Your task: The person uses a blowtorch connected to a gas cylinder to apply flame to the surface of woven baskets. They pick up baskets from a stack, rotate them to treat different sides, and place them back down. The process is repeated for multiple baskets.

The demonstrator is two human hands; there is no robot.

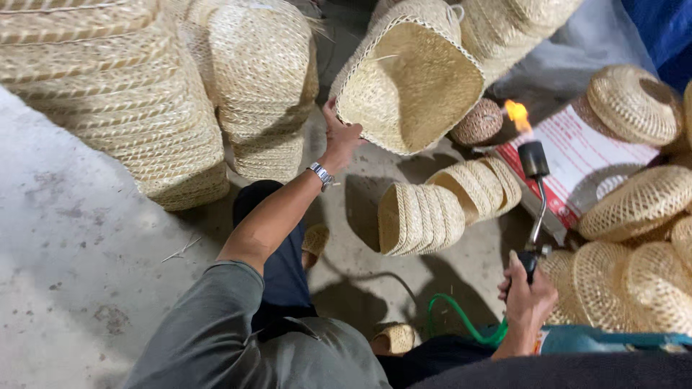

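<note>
Closest in, the person's grey sleeve [216, 317] fills the bottom of the view, and low on the right the right hand [528, 299] is wrapped tight round the grip of a gas torch [535, 189], fingers fully closed on it. A green hose [461, 320] loops across the floor just beside that hand. The torch's bent metal neck rises to a dark burner head, and there's a live orange flame [517, 115] burning at its tip, pointing up and away. In the middle ground a nested row of small woven baskets [422, 218] lies on its side on the concrete floor [72, 238], with a second short row [481, 186] touching it behind. To the right, round open-weave baskets [634, 205] are heaped together, some resting on a red and white sheet [580, 162]. Further out, the left hand [340, 137], wristwatch [321, 175] on show, is lifted and gripping the rim of a large square woven basket [414, 83], thumb and fingers pinched on the edge, the basket tilted with its open mouth facing the camera and sitting left of the flame, clearly apart from it. Beyond, tall stacks of woven baskets [130, 94] tower at the upper left, more piled at the top right.
</note>
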